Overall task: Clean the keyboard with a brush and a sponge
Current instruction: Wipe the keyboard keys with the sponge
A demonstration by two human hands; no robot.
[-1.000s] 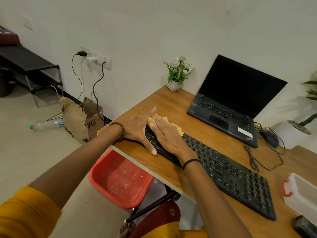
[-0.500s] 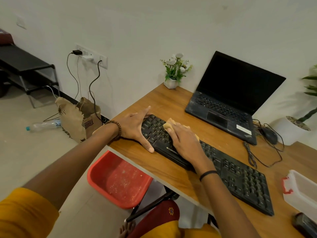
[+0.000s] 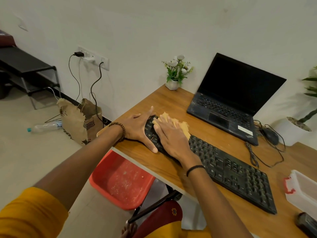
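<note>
Sponge (image 3: 185, 128) lies under straight fingers (image 3: 159, 125) of right hand (image 3: 172, 138); left hand (image 3: 137, 128) splays against keyboard (image 3: 231, 169).

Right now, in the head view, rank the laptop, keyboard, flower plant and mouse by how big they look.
1. laptop and keyboard: too close to rank, and the keyboard lies nearer the camera.
2. flower plant
3. mouse

The right hand (image 3: 171, 140) has slid the sponge (image 3: 185, 127) back leftward along the keyboard (image 3: 240, 177).
</note>
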